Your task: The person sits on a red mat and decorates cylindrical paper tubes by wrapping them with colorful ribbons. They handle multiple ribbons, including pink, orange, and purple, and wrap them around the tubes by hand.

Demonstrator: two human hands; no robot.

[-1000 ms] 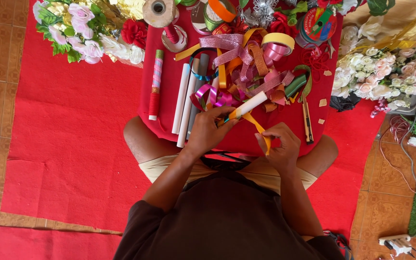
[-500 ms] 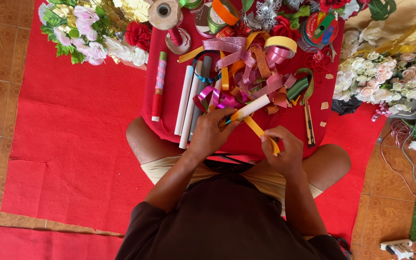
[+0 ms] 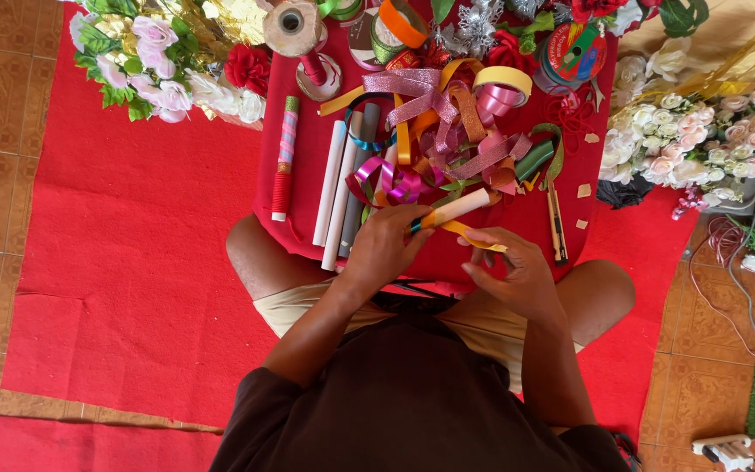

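I sit cross-legged behind a low red-covered table (image 3: 308, 105). My left hand (image 3: 386, 245) grips a slim white stick (image 3: 458, 208) partly wound with orange ribbon. My right hand (image 3: 513, 271) pinches the loose end of that orange ribbon (image 3: 474, 236) just below the stick. Both hands hover over the table's near edge, above my lap. A tangle of pink, purple, gold and green ribbons (image 3: 447, 131) lies right behind the hands.
Several white and grey sticks (image 3: 338, 188) and a striped pink stick (image 3: 284, 157) lie at the table's left. Ribbon spools (image 3: 294, 22) and tape rolls (image 3: 574, 48) line the far edge. Artificial flowers (image 3: 159, 61) lie left, white roses (image 3: 701, 140) right. Cables (image 3: 736, 288) run over the tiles.
The view has shifted slightly. My hands stay on the stick and orange ribbon, with the right hand turned a little nearer the stick.
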